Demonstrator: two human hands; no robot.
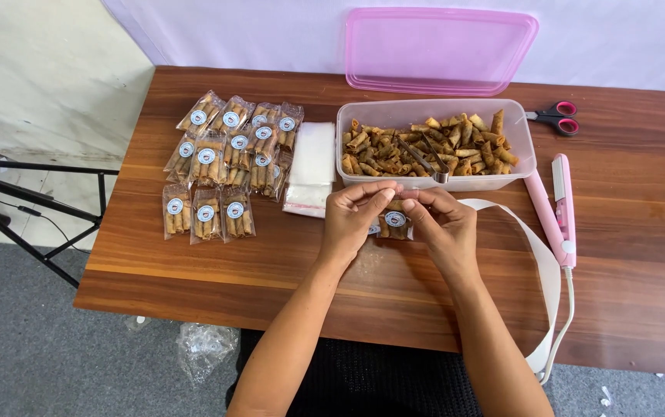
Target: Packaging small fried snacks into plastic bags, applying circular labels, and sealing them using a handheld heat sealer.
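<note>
Both hands are right at the middle of the brown wooden table, working one small clear plastic packet of golden-brown rolled snacks. The left hand pinches the packet's top edge between thumb and fingertips, and the right hand does the same from the other side, so both are closed on it. The packet shows a round white-and-blue sticker on its front, with the short crisp rolls stacked upright behind it; its upper part is hidden by the fingers.

Just behind the hands sits a clear rectangular plastic tub full of the same rolls, metal tongs lying in them. Its pink translucent lid rests against the wall. To the left, a cluster of finished sticker-fronted packets lies beside a stack of empty clear bags. To the right lie a pink handheld heat sealer and pink-handled scissors.
</note>
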